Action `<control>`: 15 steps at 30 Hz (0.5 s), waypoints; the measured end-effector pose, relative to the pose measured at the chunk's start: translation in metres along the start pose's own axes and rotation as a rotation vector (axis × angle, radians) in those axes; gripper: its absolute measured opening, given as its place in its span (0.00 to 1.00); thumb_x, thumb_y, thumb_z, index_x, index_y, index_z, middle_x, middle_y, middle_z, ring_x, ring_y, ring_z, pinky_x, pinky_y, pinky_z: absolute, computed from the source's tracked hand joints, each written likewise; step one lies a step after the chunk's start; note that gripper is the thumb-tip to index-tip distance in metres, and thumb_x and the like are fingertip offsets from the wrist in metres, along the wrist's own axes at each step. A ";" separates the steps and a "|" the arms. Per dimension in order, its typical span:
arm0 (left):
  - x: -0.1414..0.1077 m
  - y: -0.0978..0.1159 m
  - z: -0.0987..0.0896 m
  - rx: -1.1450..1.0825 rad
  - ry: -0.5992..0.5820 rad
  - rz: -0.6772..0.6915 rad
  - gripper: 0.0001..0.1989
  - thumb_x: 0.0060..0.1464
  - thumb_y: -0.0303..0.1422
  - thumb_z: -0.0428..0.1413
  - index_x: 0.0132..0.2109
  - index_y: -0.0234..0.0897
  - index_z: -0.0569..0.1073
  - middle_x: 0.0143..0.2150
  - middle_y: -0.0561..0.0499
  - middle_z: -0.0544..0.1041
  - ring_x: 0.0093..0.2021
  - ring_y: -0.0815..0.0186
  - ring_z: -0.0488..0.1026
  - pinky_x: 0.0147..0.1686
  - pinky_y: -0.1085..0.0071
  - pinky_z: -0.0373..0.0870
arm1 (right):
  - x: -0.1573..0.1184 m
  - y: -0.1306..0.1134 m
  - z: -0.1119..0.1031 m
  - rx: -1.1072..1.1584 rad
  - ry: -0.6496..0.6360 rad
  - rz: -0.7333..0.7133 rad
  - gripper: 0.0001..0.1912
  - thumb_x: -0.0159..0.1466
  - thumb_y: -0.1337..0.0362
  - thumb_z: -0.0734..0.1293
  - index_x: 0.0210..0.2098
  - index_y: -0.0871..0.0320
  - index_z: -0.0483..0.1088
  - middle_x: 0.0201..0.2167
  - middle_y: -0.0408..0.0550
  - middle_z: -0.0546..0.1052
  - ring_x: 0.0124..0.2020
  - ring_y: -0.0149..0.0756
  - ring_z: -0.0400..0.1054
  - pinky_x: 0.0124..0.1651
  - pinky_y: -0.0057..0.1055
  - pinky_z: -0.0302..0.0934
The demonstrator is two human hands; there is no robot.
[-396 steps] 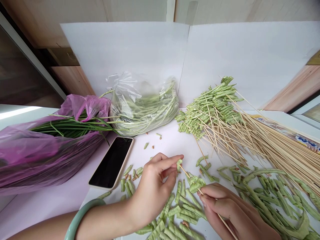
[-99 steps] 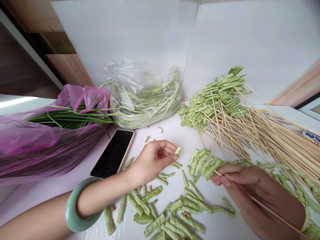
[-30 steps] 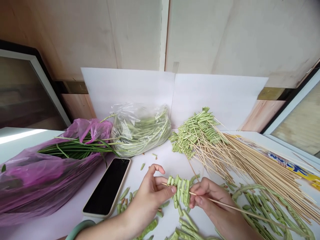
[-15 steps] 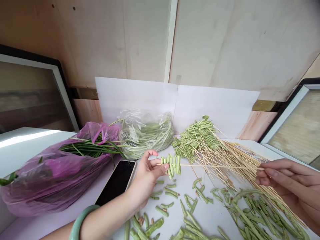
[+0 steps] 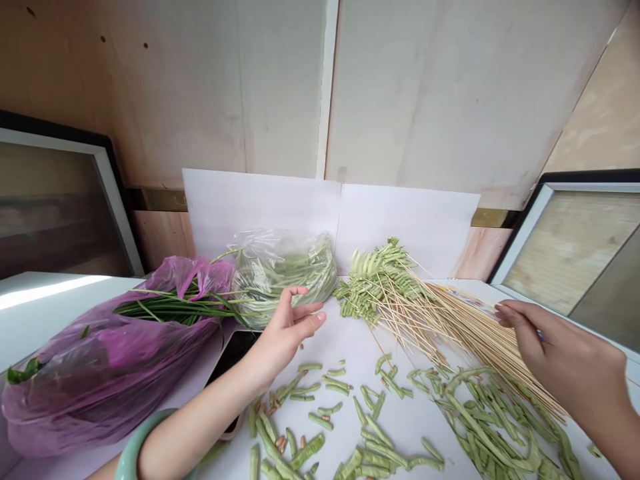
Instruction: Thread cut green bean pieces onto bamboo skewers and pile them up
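Observation:
My left hand point(image 5: 287, 327) is open and holds nothing, its fingertips just in front of a clear plastic bag of long green beans point(image 5: 283, 277). My right hand point(image 5: 555, 347) hangs at the right, its fingertips close above a loose bundle of bamboo skewers point(image 5: 465, 337). A heap of skewers threaded with bean pieces point(image 5: 380, 283) lies beyond, a pale fresh one on top. Cut green bean pieces point(image 5: 320, 420) and longer beans point(image 5: 490, 420) are scattered on the white table point(image 5: 350, 347). A jade bangle point(image 5: 145, 447) circles my left wrist.
A purple plastic bag with green chives point(image 5: 170, 307) lies at the left. My left forearm partly hides a black phone point(image 5: 235, 350). White boards point(image 5: 260, 213) stand behind the table against a wooden wall, and a framed pane point(image 5: 575, 253) leans at the right.
The bean-loaded skewer held up between my hands has left them, and the heap looks fuller. My left hand has opened and my right hand has moved to the skewer bundle. The view has shifted.

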State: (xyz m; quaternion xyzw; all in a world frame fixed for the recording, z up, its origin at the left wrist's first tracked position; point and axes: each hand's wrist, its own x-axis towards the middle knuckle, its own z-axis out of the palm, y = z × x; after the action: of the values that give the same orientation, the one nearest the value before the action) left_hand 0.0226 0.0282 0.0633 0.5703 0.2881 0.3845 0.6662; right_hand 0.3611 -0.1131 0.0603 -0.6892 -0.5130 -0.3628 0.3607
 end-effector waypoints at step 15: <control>0.001 0.002 -0.010 0.152 -0.099 0.032 0.19 0.44 0.32 0.61 0.44 0.41 0.64 0.51 0.42 0.74 0.44 0.55 0.74 0.36 0.64 0.68 | -0.009 0.022 0.063 -0.213 -0.745 -0.059 0.13 0.70 0.59 0.63 0.34 0.61 0.70 0.26 0.40 0.71 0.26 0.29 0.68 0.32 0.30 0.66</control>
State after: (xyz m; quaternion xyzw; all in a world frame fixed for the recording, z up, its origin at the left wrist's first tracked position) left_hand 0.0144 0.0342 0.0633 0.6421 0.2740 0.3437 0.6280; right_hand 0.3885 -0.0669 0.0193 -0.7924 -0.5878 -0.1491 0.0656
